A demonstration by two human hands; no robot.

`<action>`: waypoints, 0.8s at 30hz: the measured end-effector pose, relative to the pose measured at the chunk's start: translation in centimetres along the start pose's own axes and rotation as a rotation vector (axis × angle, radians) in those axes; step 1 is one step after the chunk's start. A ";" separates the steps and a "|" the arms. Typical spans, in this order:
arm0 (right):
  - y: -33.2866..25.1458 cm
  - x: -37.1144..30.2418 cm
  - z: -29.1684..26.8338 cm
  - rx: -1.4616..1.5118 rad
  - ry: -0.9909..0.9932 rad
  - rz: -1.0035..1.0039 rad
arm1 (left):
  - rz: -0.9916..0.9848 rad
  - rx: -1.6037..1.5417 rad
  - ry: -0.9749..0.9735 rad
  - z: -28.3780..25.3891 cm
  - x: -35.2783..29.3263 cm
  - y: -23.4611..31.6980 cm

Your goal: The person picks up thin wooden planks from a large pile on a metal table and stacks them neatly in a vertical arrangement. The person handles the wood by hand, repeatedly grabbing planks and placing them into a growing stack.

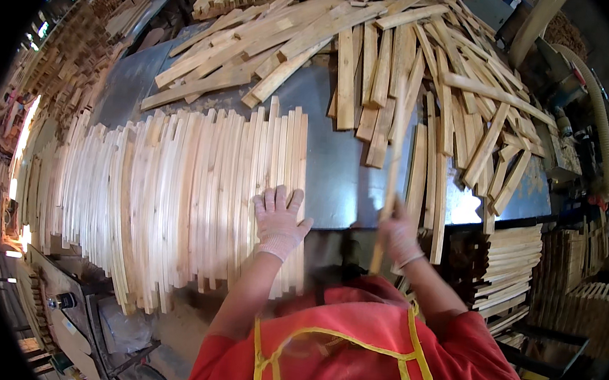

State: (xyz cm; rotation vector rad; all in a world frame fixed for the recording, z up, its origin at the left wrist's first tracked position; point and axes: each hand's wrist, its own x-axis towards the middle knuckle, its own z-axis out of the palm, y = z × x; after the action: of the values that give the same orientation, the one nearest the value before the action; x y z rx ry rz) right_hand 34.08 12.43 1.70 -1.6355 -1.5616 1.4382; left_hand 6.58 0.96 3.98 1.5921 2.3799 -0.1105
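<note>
Left hand (278, 220): white-gloved, fingers spread, laid on a row of pale wooden strips (195, 195).
Right hand (399, 240): white-gloved, closed around one long, narrow wooden stick (395, 151).
Grey metal table (331, 171): near edge crossed by stick.

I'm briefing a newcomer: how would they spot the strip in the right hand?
Find the grey metal table, then its bare patch between the neat row of wooden strips and the loose heap. Along that patch's right side runs one slim strip, pointing away from the person. It alone is gripped, by the gloved right hand.
</note>
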 end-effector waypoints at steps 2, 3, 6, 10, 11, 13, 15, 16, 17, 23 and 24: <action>-2.8 -3.2 4.3 -0.088 -0.199 0.160 | -0.021 -0.082 -0.051 -0.5 1.2 0.5; -2.1 -3.1 6.5 0.034 -0.355 0.034 | 0.005 -0.098 0.086 0.4 1.9 0.7; -4.1 -1.9 10.1 -0.093 -0.873 -0.161 | 0.039 -0.106 0.330 3.8 3.2 0.7; -10.8 8.1 5.0 -0.513 -1.286 -0.410 | 0.072 -0.048 0.297 1.1 2.4 1.8; -9.1 13.0 4.3 -0.409 -1.205 -0.608 | 0.093 -0.044 0.305 0.7 2.7 2.3; -14.8 18.4 4.4 -0.524 -0.974 -0.563 | 0.075 -0.061 0.370 0.4 2.3 2.4; -20.6 22.5 6.8 -0.899 -0.605 -0.702 | 0.050 -0.114 0.263 -1.6 2.7 2.7; -21.3 25.5 8.4 -0.992 -0.540 -0.870 | 0.047 -0.141 0.210 -2.0 3.1 2.8; -21.7 28.3 10.0 -1.079 -0.466 -1.039 | 0.080 -0.192 0.342 -1.2 3.4 2.8; -23.5 35.7 14.5 -1.580 -0.616 -1.200 | 0.061 -0.153 0.414 0.5 4.2 2.8; -23.8 35.6 14.0 -1.646 -0.696 -1.135 | 0.050 -0.176 0.382 0.5 4.3 3.0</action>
State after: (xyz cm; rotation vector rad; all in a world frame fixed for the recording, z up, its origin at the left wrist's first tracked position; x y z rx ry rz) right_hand 4.64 46.47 4.53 -0.1143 -3.5527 -0.2377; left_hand 7.93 5.88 2.60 1.7093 2.5322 0.4397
